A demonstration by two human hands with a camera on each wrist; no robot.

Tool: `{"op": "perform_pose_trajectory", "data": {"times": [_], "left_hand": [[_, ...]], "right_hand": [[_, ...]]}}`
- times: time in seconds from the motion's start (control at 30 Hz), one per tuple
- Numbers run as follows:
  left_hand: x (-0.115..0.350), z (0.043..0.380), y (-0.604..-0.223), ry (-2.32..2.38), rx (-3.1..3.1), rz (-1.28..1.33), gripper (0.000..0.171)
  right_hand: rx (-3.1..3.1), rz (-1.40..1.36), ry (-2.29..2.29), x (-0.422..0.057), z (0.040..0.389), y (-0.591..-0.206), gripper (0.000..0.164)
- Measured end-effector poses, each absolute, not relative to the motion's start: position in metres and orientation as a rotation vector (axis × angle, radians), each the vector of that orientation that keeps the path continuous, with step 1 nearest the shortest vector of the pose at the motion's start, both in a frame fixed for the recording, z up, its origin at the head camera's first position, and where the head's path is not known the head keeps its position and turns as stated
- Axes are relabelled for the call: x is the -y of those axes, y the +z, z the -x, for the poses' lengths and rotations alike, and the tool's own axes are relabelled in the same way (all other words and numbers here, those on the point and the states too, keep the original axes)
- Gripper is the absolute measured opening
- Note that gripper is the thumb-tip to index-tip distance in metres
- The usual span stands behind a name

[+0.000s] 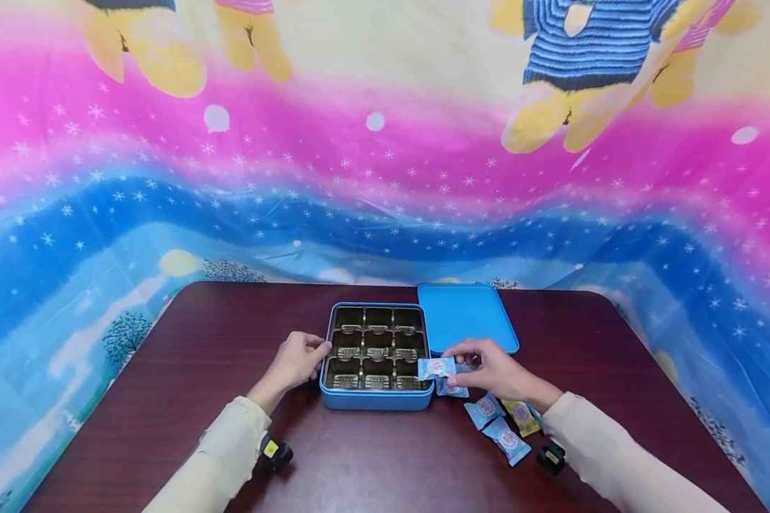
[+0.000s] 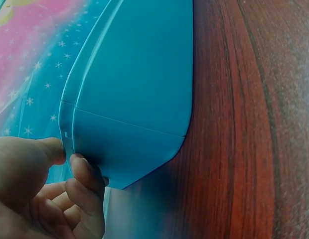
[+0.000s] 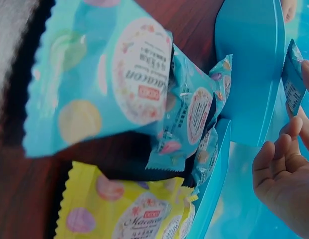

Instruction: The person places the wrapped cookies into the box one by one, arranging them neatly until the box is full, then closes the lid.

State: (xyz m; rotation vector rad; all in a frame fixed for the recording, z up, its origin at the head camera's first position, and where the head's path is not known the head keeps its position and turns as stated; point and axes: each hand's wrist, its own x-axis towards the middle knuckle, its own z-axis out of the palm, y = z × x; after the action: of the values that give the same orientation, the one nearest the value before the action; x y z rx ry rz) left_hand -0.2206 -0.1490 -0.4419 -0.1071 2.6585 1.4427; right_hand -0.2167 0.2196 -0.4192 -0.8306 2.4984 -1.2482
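Observation:
A blue square tin (image 1: 377, 400) stands on the table, its dark insert (image 1: 378, 362) divided into several compartments with no packets in them. At the tin's left side, my left hand (image 1: 298, 358) pinches the rim between thumb and finger; the left wrist view shows this hand (image 2: 60, 194) against the blue wall (image 2: 129, 74). My right hand (image 1: 490, 367) holds a light-blue macaron packet (image 1: 436, 368) by thumb and fingers over the tin's right edge. In the right wrist view, that packet (image 3: 293, 79) hangs from the fingertips above the tin's rim.
Beside the tin lies its blue lid (image 1: 465, 313), at the back right. Several blue packets (image 1: 507, 440) and a yellow packet (image 1: 522, 417) are spread on the dark table (image 1: 231, 320) below my right hand. A printed cloth (image 1: 372, 178) hangs behind.

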Motion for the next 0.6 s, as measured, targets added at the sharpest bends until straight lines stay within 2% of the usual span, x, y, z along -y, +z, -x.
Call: {"op": "perform_pose_trajectory", "data": {"times": [0.6], "left_hand": [[0.149, 0.22, -0.441, 1.445, -2.647, 0.112, 0.034]], "right_hand": [[-2.527, 0.875, -1.19, -0.203, 0.214, -0.416, 0.029]]}}
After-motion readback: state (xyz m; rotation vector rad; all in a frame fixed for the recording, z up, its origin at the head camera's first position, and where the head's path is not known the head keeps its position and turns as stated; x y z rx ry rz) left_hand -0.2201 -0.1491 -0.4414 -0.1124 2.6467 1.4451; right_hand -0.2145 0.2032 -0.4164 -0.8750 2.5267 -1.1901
